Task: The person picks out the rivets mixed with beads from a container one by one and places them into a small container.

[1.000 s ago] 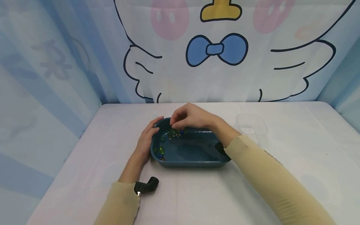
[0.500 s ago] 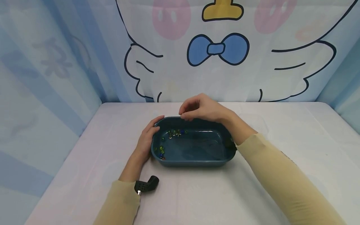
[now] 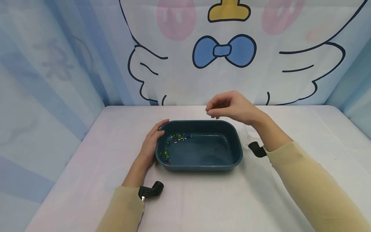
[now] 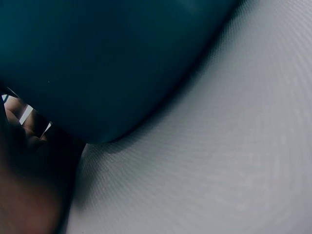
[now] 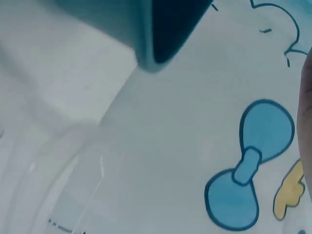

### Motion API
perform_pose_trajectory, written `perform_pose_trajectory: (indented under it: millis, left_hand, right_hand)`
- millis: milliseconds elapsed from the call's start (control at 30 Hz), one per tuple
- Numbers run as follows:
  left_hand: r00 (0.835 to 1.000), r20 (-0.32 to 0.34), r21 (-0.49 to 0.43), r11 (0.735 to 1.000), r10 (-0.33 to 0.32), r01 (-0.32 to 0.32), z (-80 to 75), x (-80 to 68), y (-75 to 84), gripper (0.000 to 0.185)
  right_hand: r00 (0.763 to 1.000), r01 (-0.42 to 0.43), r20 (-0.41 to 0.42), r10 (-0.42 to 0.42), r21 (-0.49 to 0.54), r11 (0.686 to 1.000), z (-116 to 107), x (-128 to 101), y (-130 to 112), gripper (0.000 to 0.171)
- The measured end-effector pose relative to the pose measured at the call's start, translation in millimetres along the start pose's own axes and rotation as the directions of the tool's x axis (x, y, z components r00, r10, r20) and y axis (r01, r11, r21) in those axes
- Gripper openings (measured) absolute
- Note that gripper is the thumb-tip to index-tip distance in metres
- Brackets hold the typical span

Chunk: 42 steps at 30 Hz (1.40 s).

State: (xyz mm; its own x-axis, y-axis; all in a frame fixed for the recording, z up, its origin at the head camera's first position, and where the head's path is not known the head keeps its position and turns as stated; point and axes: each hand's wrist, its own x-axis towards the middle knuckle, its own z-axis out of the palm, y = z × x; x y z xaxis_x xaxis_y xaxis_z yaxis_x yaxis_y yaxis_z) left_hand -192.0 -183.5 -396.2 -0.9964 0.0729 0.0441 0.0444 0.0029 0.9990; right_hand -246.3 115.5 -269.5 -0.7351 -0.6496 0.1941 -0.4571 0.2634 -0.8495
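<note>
Resting at the table's centre, a dark teal rectangular plastic basin (image 3: 200, 148) with rounded corners lies between the two hands. Left hand (image 3: 150, 143) at the basin's 9 o'clock side, palm against the outer wall, thumb hooked over the rim at about 10 o'clock. Right hand (image 3: 232, 106) raised above the basin's far rim at about 1 o'clock, clear of it, fingertips drawn together in a pinch; whether anything sits between them cannot be told. Small coloured beads (image 3: 181, 137), green, blue and silvery, cluster inside the basin at 11 o'clock; a second small group (image 3: 166, 156) lies at 8 o'clock by the left wall. Clear plastic container (image 3: 249, 135), mostly hidden behind the right wrist, stands at the basin's 2 o'clock. Pale tablecloth (image 3: 203, 199) beneath; cartoon backdrop with blue bow (image 3: 224, 51) behind. Nothing lies between the hands and the basin.
</note>
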Motion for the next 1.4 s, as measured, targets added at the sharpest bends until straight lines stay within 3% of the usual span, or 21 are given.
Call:
perform_pose_trajectory:
  millis: [733, 1133, 1400]
  left_hand:
    - [1.0, 0.004, -0.02, 1.0, -0.014, 0.014, 0.8, -0.6, 1.3, 0.05]
    - [1.0, -0.004, -0.01, 1.0, -0.023, 0.023, -0.1, -1.6, 1.7, 0.049]
    - [1.0, 0.007, -0.008, 1.0, -0.016, 0.016, 0.7, -2.7, 2.7, 0.05]
  right_hand:
    - [0.978, -0.138, -0.171, 0.121, -0.091, 0.986, -45.8, -76.0, 21.6, 0.012]
    - [0.938, -0.309, -0.251, 0.24, -0.289, 0.906, -57.1, -101.6, 51.4, 0.022]
    - [0.936, -0.321, -0.254, 0.245, -0.328, 0.888, -58.9, -108.5, 59.6, 0.019]
